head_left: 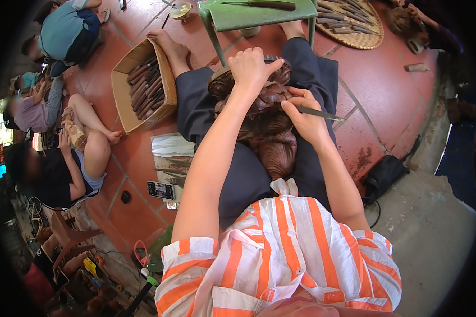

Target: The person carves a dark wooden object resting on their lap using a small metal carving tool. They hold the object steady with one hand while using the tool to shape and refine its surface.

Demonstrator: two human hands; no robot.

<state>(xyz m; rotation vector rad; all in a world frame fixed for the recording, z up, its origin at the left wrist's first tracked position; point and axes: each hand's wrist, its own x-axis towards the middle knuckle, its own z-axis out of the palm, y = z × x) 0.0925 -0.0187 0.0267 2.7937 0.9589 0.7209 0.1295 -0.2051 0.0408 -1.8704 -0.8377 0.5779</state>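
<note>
A dark brown wood carving (276, 150) with flowing carved lines rests between my legs. Over its far end, my left hand (250, 71) grips the wood, the thumb stretched to the right. My right hand (308, 119) lies at the carving's right side, its fingers closed on a thin, flat, dark carving tool (317, 111). The tool's outer end points right, away from the wood. Its inner end, near the carved surface, is hidden by my fingers, so I cannot tell if it touches.
A cardboard box (170, 100) of wooden-handled tools stands left. A green stool (232, 17) bearing a knife (269, 5) is ahead; a woven tray (373, 41) of tools lies far right. A phone (161, 190) lies by my left leg. Several people sit at the left.
</note>
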